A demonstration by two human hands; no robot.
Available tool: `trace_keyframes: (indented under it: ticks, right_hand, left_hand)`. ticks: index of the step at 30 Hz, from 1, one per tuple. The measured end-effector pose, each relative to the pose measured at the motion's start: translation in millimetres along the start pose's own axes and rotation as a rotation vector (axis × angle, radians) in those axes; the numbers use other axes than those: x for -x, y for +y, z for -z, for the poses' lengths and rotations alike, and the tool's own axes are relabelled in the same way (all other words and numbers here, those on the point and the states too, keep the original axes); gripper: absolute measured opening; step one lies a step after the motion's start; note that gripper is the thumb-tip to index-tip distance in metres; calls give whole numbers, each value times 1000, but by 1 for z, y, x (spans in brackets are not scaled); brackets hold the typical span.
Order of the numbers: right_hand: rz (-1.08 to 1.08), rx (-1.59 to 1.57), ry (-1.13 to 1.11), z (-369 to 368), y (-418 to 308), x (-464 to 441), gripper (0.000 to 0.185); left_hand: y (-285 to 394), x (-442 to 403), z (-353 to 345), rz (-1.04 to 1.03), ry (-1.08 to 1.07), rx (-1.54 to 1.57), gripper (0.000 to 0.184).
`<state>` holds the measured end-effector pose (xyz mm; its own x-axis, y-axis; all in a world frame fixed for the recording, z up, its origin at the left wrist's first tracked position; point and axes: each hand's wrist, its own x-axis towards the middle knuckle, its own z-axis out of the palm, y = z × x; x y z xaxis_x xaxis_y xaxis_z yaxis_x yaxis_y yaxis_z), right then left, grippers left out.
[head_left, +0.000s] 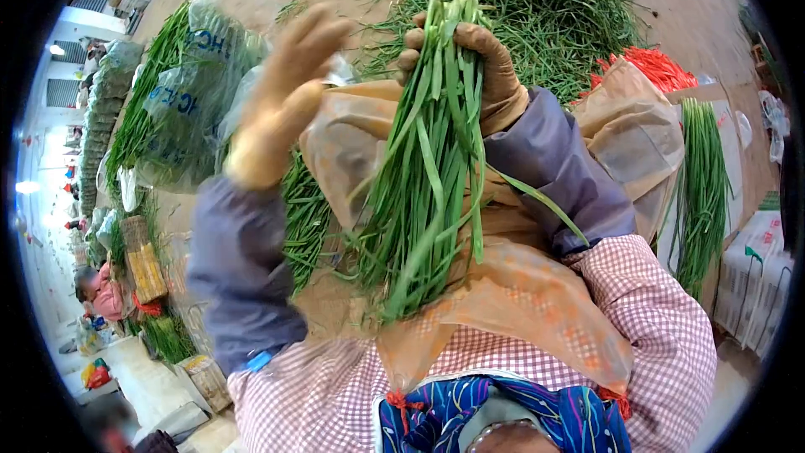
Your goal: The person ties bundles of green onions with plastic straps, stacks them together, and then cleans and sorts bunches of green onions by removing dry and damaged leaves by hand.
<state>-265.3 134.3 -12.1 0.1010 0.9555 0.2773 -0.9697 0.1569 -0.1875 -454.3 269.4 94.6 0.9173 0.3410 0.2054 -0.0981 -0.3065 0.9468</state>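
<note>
My right hand (495, 63), in a brown glove, grips a bunch of long green leafy stalks (436, 151) near its pale cut ends. The ends point away from me and the leaf tips hang down toward my apron (520, 294). My left hand (281, 92), also gloved, is raised to the left of the bunch, apart from it. It is smeared by motion, but the fingers look stretched out with the thumb away from them, and nothing shows in it. More green stalks (306, 218) lie below, between my left forearm and the bunch.
A big heap of loose greens (520, 8) lies on the floor ahead. Red ties (654, 71) sit to its right, near another bundle of stalks (703, 193). Plastic-wrapped greens (189, 101) stand at left. A white package (755, 277) is at far right. Other people are at far left.
</note>
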Motion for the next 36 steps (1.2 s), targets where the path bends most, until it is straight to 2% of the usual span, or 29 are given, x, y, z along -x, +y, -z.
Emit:
trace_keyframes:
  ticks: [1,3,5,6,8,9,11,12,14,15,18,19,20,22,23,24,26,27,28,29,30,31,32,34,35,36]
  right_hand:
    - [3,33,-11,-2,-2,2,50]
    - [94,88,40,2,-10,8,50]
    - [99,117,101,12,-31,20,47]
    - [106,115,127,15,-40,26,45]
    - [186,166,235,39,-54,38,44]
    - [192,186,253,45,-58,40,44]
    - [195,218,280,56,-61,38,43]
    - [125,230,269,61,-64,35,41]
    - [100,235,336,70,-56,32,38]
    - [122,252,430,77,-48,30,37]
    - [128,138,489,88,-28,25,31]
    - [93,15,324,87,-26,30,30]
    - [-11,-146,361,83,-22,38,34]
    - [37,-107,595,58,-14,45,41]
    - [10,-137,515,43,-9,49,47]
    - [-50,-115,533,17,-3,45,51]
    - [-200,-121,639,18,10,52,45]
    - [-178,-29,655,19,18,52,41]
    - [-154,62,672,21,26,48,37]
    - [-93,27,719,22,32,43,32]
    - [-133,52,799,34,38,42,32]
    - [-85,40,845,36,42,36,33]
    - [-37,28,891,38,44,32,34]
    - [-77,55,1024,48,43,26,37]
    - [-96,-66,1041,67,51,24,39]
    - [-116,-189,1053,87,57,25,42]
  left_hand:
    - [-33,-6,-18,128,-52,163,90]
    - [-54,-11,-63,408,-187,433,97]
    - [-69,5,-85,574,-366,598,107]
    - [-91,15,-90,586,-460,661,111]
    - [-79,29,-115,460,-345,933,111]
    - [-80,36,-116,503,-285,1043,109]
    - [-72,53,-118,594,-224,1001,108]
    - [-69,57,-120,639,-192,978,108]
    - [-74,63,-127,688,-238,1142,90]
    - [-74,64,-131,730,-198,1082,82]
    - [-52,55,-150,903,-15,862,56]
    - [-57,57,-153,922,14,843,50]
    - [-62,58,-154,940,44,824,44]
    - [-59,51,-151,889,98,703,39]
    - [-58,48,-148,865,125,643,36]
    - [-59,47,-146,893,147,642,38]
    - [-61,40,-141,923,185,630,41]
    - [-62,36,-139,925,202,618,43]
    - [-60,27,-130,958,135,576,41]
    - [-62,19,-127,969,159,618,39]
    - [-64,11,-124,980,183,656,37]
    - [-69,2,-110,1107,65,621,34]
    - [-77,-5,-102,1128,-13,599,36]
    - [-93,-27,-90,1269,-146,482,40]
    - [-103,-41,-88,1278,-240,359,47]
    - [-122,-44,-89,1266,-248,380,48]
